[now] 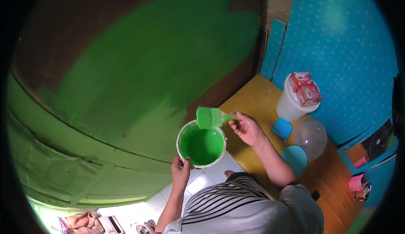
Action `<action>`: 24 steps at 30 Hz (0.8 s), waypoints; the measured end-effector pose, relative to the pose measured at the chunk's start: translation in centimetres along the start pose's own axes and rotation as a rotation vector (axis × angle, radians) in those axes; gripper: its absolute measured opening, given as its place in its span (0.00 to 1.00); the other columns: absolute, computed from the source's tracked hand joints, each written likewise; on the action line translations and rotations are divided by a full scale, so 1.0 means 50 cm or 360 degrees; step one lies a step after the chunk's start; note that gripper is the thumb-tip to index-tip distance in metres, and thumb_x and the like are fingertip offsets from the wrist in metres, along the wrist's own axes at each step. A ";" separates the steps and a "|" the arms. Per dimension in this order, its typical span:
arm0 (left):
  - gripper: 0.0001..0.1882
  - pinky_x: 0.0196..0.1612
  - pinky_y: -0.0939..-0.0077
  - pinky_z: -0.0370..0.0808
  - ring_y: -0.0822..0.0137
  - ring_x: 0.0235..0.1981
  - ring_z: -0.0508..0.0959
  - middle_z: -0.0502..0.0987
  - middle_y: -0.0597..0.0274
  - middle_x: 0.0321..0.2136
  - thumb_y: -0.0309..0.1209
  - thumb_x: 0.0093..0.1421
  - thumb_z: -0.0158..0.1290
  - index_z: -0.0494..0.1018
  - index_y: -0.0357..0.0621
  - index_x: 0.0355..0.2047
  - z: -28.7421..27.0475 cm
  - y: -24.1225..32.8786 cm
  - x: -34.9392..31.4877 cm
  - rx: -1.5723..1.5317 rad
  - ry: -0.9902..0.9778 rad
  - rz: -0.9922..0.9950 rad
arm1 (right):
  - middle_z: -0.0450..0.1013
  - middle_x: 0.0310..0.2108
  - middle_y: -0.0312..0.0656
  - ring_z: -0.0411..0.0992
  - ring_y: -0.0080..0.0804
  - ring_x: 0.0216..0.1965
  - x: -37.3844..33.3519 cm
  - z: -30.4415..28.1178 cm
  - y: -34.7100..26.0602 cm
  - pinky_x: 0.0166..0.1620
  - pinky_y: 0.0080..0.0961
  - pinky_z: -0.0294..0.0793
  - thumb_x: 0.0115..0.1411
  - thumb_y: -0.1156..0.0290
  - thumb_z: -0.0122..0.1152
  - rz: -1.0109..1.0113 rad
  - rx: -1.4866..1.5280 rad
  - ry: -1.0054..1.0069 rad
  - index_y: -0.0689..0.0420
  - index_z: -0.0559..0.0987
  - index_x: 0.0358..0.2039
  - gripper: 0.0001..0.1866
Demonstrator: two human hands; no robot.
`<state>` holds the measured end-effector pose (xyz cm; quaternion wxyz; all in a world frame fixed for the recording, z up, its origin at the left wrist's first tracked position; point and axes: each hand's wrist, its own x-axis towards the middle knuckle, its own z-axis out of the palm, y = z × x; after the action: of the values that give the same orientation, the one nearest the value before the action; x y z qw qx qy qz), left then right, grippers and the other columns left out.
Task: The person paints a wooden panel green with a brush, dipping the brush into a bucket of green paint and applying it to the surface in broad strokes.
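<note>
My left hand [181, 170] grips the near rim of a white bucket [179, 150], its thumb over the edge. Bright green paint [203, 146] fills part of the bucket. By its handle, my right hand [246, 128] holds a wide paintbrush [207, 117], the bristles coated green and pointing left over the bucket's far rim. Beyond the bucket stands a dark brown wall panel [50, 44] with a large patch of fresh green paint [160, 61] across its middle.
On the right, a yellow-orange table [249, 97] carries a white tub [290, 103] topped with red boxes [307, 90], a blue container [282, 128], a clear rounded container [311, 139] and a turquoise lid [294, 160]. Cloths [82, 222] lie on the tiled floor [139, 211] at lower left.
</note>
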<state>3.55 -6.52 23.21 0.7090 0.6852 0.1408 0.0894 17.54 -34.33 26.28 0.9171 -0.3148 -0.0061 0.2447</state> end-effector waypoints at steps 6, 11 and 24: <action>0.08 0.26 0.77 0.78 0.73 0.21 0.76 0.72 0.62 0.23 0.27 0.66 0.50 0.65 0.37 0.31 0.014 0.004 -0.005 0.0111 0.0050 -0.0073 | 0.78 0.35 0.45 0.76 0.25 0.31 0.058 0.059 -0.150 0.30 0.20 0.74 0.68 0.62 0.55 -0.0776 -0.0248 -0.0004 0.61 0.75 0.51 0.18; 0.06 0.27 0.75 0.80 0.72 0.21 0.76 0.73 0.60 0.25 0.26 0.66 0.49 0.66 0.36 0.33 0.057 0.011 -0.005 -0.0060 0.0102 -0.0179 | 0.78 0.36 0.46 0.76 0.26 0.32 0.123 0.093 -0.308 0.33 0.22 0.78 0.69 0.63 0.54 -0.1312 -0.0649 0.0061 0.63 0.75 0.50 0.17; 0.06 0.33 0.63 0.84 0.61 0.27 0.81 0.76 0.52 0.31 0.25 0.66 0.48 0.65 0.32 0.38 0.100 -0.015 0.028 -0.0047 0.0062 -0.0244 | 0.78 0.35 0.47 0.77 0.26 0.33 0.322 0.074 -0.549 0.35 0.23 0.80 0.67 0.64 0.58 -0.1661 -0.1096 -0.0008 0.65 0.77 0.48 0.17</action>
<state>6.42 -10.82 22.48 0.7210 0.6600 0.2052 0.0502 43.31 -43.66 42.89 0.7616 -0.5474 -0.2398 -0.2507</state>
